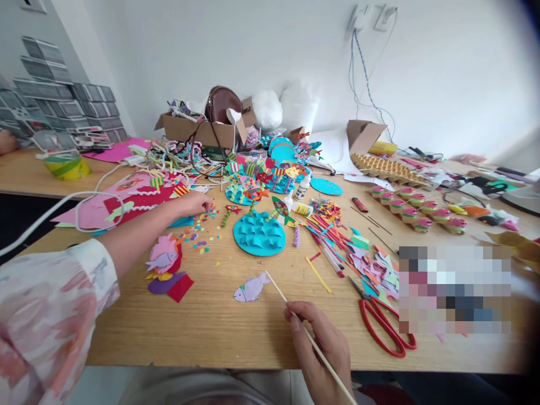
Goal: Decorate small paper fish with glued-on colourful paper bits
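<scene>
My right hand is closed around a thin wooden stick, held like a pen. Its tip is at the tail of a lilac paper fish lying flat on the table, with a small green patch behind its head. Stretched out to the left, my left hand has its fingers drawn together over scattered paper dots; whatever is between them is too small to make out. Nearer me lies a pile of cut paper fish. Beyond the lilac fish stands a blue oval base with curled paper waves and fish on stems.
Red-handled scissors lie right of my right hand, beside paper scraps and strips. Glue bottles stand behind the blue base. Egg-carton pieces fill the right side. A white cable loops at left. A cardboard box stands behind.
</scene>
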